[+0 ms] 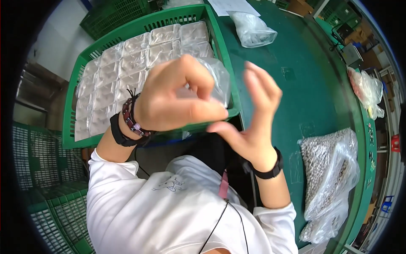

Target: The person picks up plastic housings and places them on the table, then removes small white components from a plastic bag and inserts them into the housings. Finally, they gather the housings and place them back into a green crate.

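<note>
As I watch through the head camera, I have the left hand (pixel 179 97) over the near right part of a green crate (pixel 223 46), its fingers curled in and its thumb pointing across toward the other hand; I cannot tell whether it is pinching anything. Just behind it, inside the crate's right wall, I see a crumpled clear plastic bag (pixel 220 80), and whether the fingers touch it is unclear to me. My view of the right hand (pixel 256 108) shows it spread in a C, thumb well apart from the slightly blurred fingers, with nothing visible between them. Rows of clear-wrapped, pale packs (pixel 165 53) fill much of the crate. To the right, on a green table (pixel 313 97), I make out a large clear bag of small greyish pieces (pixel 325 173) and, at the far end, a smaller clear bag (pixel 253 31) beside white paper (pixel 222 7).
</note>
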Motion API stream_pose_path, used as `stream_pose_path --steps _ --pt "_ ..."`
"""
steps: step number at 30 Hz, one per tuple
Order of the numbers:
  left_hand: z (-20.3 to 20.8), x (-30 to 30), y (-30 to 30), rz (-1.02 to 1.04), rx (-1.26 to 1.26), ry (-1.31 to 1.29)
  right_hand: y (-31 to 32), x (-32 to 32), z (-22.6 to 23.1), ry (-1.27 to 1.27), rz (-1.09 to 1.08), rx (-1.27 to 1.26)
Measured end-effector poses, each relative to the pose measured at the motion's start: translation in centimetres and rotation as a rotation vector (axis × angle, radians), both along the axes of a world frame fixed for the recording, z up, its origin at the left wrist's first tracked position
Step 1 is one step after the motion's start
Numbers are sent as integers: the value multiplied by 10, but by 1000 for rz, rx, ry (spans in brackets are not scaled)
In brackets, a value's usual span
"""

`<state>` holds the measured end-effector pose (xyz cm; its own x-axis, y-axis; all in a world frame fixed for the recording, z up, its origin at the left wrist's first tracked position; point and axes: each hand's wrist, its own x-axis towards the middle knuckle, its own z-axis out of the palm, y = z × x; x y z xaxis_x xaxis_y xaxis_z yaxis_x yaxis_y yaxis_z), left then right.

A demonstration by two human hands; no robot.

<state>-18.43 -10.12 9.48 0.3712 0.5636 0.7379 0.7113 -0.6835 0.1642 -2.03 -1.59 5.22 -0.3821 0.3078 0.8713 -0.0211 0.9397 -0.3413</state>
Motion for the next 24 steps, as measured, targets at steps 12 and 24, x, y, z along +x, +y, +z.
stream_pose_path --steps 12,24 --pt "-15 -28 -50 -484 -527 -1330 -29 -42 37 25 503 -449" --pt "-48 -43 -42 -610 -843 -1636 -31 -88 11 -58 418 -228"
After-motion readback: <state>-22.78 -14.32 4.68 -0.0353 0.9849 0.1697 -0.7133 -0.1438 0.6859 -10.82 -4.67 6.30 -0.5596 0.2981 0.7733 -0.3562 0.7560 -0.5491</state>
